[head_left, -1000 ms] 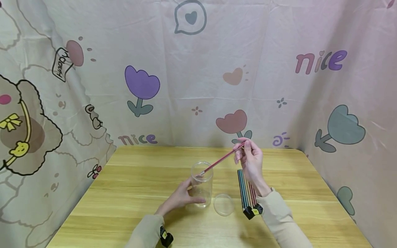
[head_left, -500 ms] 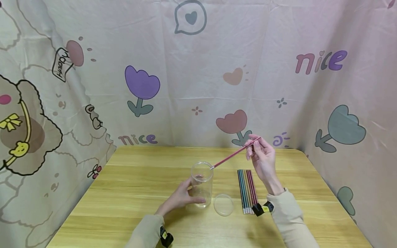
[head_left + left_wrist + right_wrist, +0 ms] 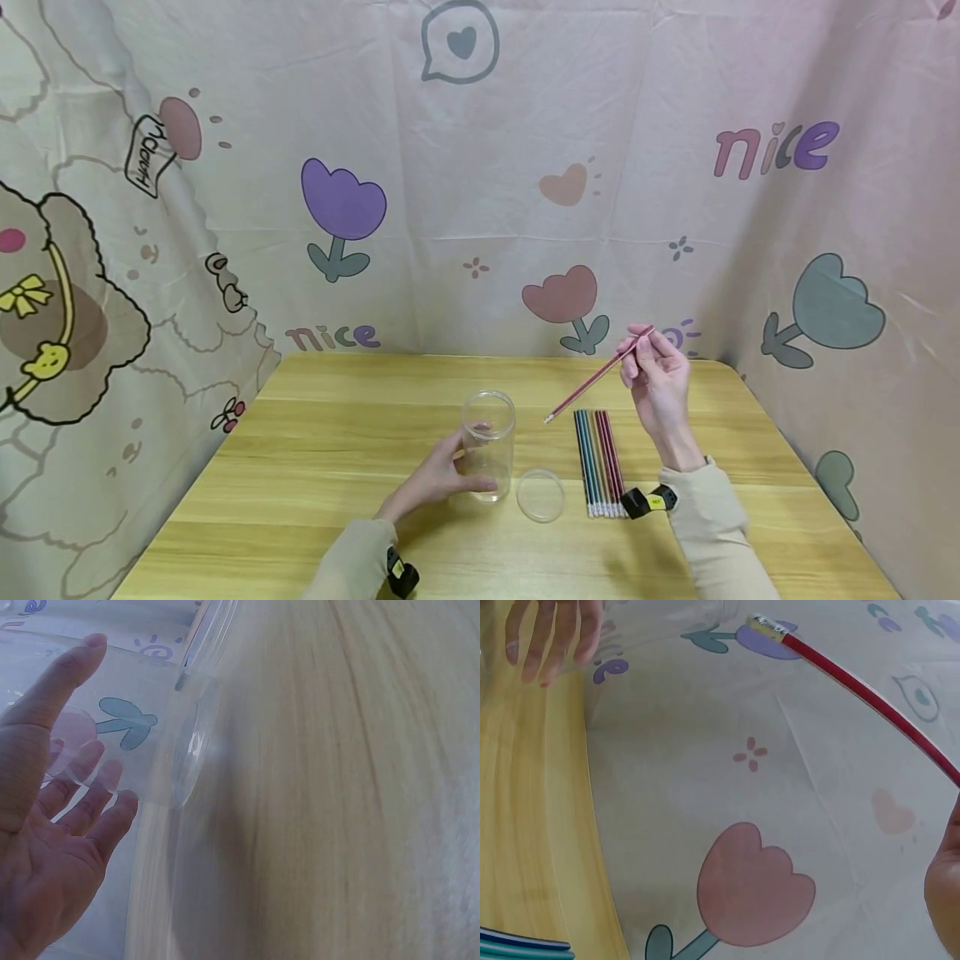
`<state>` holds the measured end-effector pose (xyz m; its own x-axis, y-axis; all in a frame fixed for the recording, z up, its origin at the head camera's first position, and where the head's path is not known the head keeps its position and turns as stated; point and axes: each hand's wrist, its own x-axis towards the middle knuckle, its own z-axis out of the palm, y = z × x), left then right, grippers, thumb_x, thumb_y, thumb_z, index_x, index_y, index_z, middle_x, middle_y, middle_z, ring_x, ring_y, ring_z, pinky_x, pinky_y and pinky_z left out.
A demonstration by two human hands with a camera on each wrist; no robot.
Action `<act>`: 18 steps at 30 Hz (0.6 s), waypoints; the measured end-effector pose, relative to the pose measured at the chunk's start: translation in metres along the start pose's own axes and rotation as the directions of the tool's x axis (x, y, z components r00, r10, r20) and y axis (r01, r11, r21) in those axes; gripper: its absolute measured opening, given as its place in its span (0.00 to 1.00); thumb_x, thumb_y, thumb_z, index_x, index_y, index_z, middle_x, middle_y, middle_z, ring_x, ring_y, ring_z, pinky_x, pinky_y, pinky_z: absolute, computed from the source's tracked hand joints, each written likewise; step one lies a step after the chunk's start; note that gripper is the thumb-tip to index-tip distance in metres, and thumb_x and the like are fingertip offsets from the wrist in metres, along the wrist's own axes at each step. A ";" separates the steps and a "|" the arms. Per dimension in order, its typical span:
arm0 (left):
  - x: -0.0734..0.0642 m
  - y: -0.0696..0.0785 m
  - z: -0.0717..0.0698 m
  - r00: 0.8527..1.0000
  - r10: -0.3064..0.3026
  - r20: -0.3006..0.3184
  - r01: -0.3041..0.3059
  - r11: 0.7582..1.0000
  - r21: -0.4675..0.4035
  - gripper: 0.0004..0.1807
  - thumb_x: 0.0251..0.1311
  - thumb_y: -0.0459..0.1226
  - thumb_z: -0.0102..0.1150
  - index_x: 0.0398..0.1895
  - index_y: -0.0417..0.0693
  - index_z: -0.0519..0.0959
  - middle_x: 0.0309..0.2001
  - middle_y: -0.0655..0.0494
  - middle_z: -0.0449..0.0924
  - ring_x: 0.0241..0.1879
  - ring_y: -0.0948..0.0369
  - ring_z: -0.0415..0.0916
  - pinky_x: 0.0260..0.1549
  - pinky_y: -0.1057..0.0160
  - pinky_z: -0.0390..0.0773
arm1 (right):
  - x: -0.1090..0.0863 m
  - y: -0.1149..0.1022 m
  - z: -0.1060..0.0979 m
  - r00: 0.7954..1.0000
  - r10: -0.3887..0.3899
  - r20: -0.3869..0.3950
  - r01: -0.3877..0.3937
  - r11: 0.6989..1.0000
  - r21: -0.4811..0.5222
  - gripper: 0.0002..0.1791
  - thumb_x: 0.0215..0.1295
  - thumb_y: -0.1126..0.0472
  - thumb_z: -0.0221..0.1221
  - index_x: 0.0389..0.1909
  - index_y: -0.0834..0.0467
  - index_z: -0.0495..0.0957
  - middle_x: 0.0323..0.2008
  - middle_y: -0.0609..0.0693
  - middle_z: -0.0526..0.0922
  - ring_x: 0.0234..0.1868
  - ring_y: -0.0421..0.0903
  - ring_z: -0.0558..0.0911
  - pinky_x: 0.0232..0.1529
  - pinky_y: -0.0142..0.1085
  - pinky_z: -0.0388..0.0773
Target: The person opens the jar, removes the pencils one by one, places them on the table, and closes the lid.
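Observation:
My left hand (image 3: pixel 438 479) grips a clear, lidless jar (image 3: pixel 497 454) that stands upright on the table, thumb on the near side and fingers behind it. In the left wrist view the fingers (image 3: pixel 112 825) show through and beside the clear wall. My right hand (image 3: pixel 660 387) pinches a red pencil (image 3: pixel 596 382) near its upper end, raised above the table. The pencil slants down to the left, its white eraser end lowest, to the right of the jar's mouth. In the right wrist view the pencil (image 3: pixel 877 701) crosses the upper right, eraser (image 3: pixel 766 628) at its tip.
Several pencils (image 3: pixel 598 462) in blue, green, gold and red lie side by side below my right hand, erasers toward me. A round clear lid (image 3: pixel 541 496) lies between them and the jar. A patterned cloth (image 3: pixel 450 208) hangs behind the wooden table (image 3: pixel 337 433).
My right hand has moved to the right, drawing the red pencil's eraser end away from over the jar's mouth. The row of pencils is uncovered. My left hand and the jar have stayed put.

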<state>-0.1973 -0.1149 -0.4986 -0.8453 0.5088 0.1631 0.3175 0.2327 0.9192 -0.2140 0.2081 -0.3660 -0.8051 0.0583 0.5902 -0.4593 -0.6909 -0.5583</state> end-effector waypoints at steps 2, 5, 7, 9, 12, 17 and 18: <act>0.000 0.000 -0.001 1.000 0.000 0.005 0.000 1.000 -0.010 0.44 0.48 0.36 0.78 0.71 0.46 0.67 0.71 0.42 0.68 0.70 0.37 0.66 0.69 0.41 0.72 | -0.001 -0.001 -0.002 1.000 0.000 -0.012 0.000 1.000 -0.026 0.13 0.76 0.71 0.47 0.50 0.70 0.79 0.31 0.57 0.86 0.20 0.40 0.76 0.14 0.26 0.68; 0.000 0.001 -0.001 1.000 -0.002 0.011 0.002 1.000 -0.019 0.44 0.49 0.37 0.78 0.71 0.47 0.67 0.72 0.43 0.68 0.70 0.38 0.66 0.69 0.42 0.73 | -0.002 -0.001 -0.005 1.000 -0.002 -0.009 0.001 0.998 -0.057 0.13 0.76 0.71 0.49 0.50 0.69 0.80 0.30 0.56 0.87 0.19 0.39 0.74 0.13 0.28 0.59; 0.000 0.002 -0.002 1.000 -0.007 0.012 0.007 1.000 -0.017 0.44 0.49 0.38 0.78 0.71 0.48 0.67 0.72 0.44 0.67 0.71 0.38 0.66 0.69 0.42 0.73 | -0.003 0.000 -0.007 1.000 0.000 -0.001 -0.001 0.997 -0.079 0.13 0.75 0.71 0.49 0.50 0.68 0.81 0.30 0.55 0.87 0.19 0.38 0.73 0.15 0.30 0.53; 0.000 0.002 -0.002 1.000 -0.009 0.012 0.009 1.000 -0.013 0.45 0.48 0.38 0.78 0.71 0.48 0.67 0.72 0.44 0.67 0.71 0.39 0.66 0.70 0.42 0.72 | -0.003 0.000 -0.009 1.000 0.006 0.013 -0.005 0.996 -0.092 0.14 0.75 0.72 0.49 0.50 0.68 0.82 0.30 0.55 0.88 0.18 0.39 0.72 0.17 0.33 0.48; 0.000 0.002 -0.001 1.000 -0.005 0.011 0.005 1.000 -0.010 0.45 0.48 0.37 0.78 0.71 0.47 0.67 0.72 0.43 0.67 0.71 0.39 0.66 0.70 0.42 0.71 | -0.004 0.001 -0.013 1.000 0.022 0.012 -0.021 0.992 -0.126 0.14 0.75 0.73 0.49 0.49 0.68 0.83 0.30 0.54 0.89 0.18 0.40 0.69 0.20 0.35 0.44; 0.000 0.002 -0.001 1.000 0.009 0.013 -0.009 1.000 -0.014 0.45 0.48 0.35 0.78 0.70 0.44 0.66 0.71 0.41 0.68 0.70 0.38 0.67 0.69 0.41 0.71 | -0.005 0.003 -0.018 0.998 0.049 -0.044 -0.058 0.971 -0.232 0.12 0.71 0.74 0.53 0.46 0.65 0.86 0.28 0.52 0.90 0.18 0.39 0.71 0.20 0.36 0.45; 0.000 0.002 -0.001 1.000 0.011 0.013 -0.011 1.000 -0.014 0.45 0.48 0.35 0.78 0.71 0.43 0.66 0.71 0.41 0.67 0.70 0.38 0.66 0.70 0.41 0.71 | -0.006 0.003 -0.019 0.997 0.055 -0.057 -0.068 0.965 -0.254 0.12 0.71 0.74 0.54 0.45 0.65 0.86 0.27 0.51 0.90 0.18 0.38 0.72 0.20 0.36 0.46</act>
<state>-0.1973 -0.1154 -0.4964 -0.8360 0.5220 0.1691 0.3212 0.2156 0.9222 -0.2179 0.2190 -0.3819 -0.8493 0.0618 0.5244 -0.4841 -0.4874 -0.7267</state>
